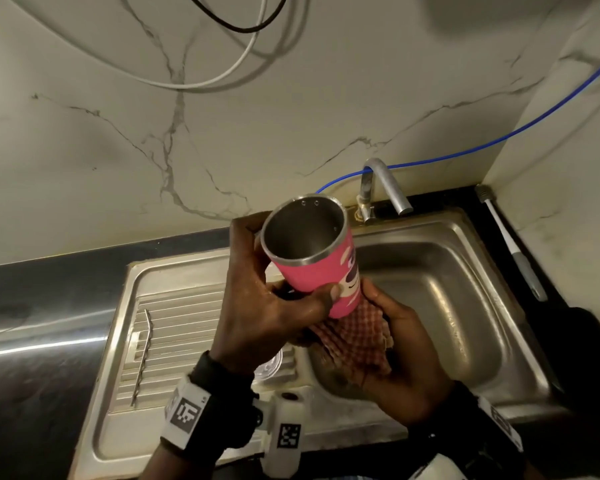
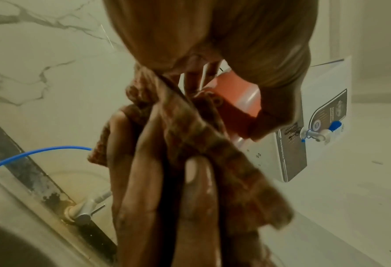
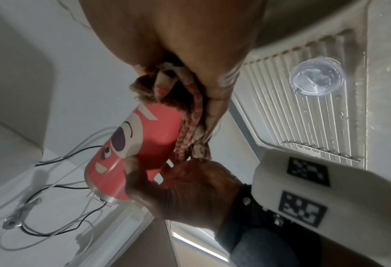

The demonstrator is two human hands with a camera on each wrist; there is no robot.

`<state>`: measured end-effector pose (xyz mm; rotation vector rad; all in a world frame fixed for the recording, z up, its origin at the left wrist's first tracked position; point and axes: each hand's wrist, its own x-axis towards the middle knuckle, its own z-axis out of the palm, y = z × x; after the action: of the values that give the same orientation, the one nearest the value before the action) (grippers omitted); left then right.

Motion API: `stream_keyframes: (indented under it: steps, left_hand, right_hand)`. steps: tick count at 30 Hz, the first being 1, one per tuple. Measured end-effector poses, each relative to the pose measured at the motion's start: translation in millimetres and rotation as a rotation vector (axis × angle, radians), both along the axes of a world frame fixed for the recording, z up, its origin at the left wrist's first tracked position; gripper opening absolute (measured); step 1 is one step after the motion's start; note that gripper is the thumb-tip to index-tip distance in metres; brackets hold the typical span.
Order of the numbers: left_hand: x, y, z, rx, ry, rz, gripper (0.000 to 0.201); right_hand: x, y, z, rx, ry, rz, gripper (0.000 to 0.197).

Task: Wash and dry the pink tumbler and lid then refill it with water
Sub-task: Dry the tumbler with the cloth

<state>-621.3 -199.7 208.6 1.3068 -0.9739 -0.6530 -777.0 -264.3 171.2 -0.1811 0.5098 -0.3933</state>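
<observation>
The pink tumbler (image 1: 312,268) with a cartoon face and a steel inside is held tilted above the sink, its open mouth toward me. My left hand (image 1: 284,296) grips its side, thumb across the front. My right hand (image 1: 399,327) holds a red checked cloth (image 1: 354,334) pressed against the tumbler's base. In the right wrist view the cloth (image 3: 190,117) is bunched at the tumbler's (image 3: 132,144) bottom. The clear lid (image 3: 316,75) lies on the ribbed drainboard, partly hidden under my left wrist in the head view.
The steel sink basin (image 1: 447,289) lies below my hands, with the tap (image 1: 385,188) behind it. A bent metal straw (image 1: 141,355) rests on the drainboard. A long brush (image 1: 513,247) lies along the right counter edge. A white water purifier (image 2: 322,126) hangs on the wall.
</observation>
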Motion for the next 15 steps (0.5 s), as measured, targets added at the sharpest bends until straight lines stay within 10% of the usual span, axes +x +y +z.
stream_keyframes:
  steps: [6,15]
  left_hand:
    - [7.3,-1.9,4.0,-0.023,0.03,0.174,0.081]
    - [-13.0,-17.2,-6.2,0.23,0.191,0.255,0.08]
  right_hand:
    - [-8.4,-2.8,6.1,-0.148,0.091,-0.139,0.051]
    - [4.6,11.1,21.8,-1.055,0.245,-0.42,0.04]
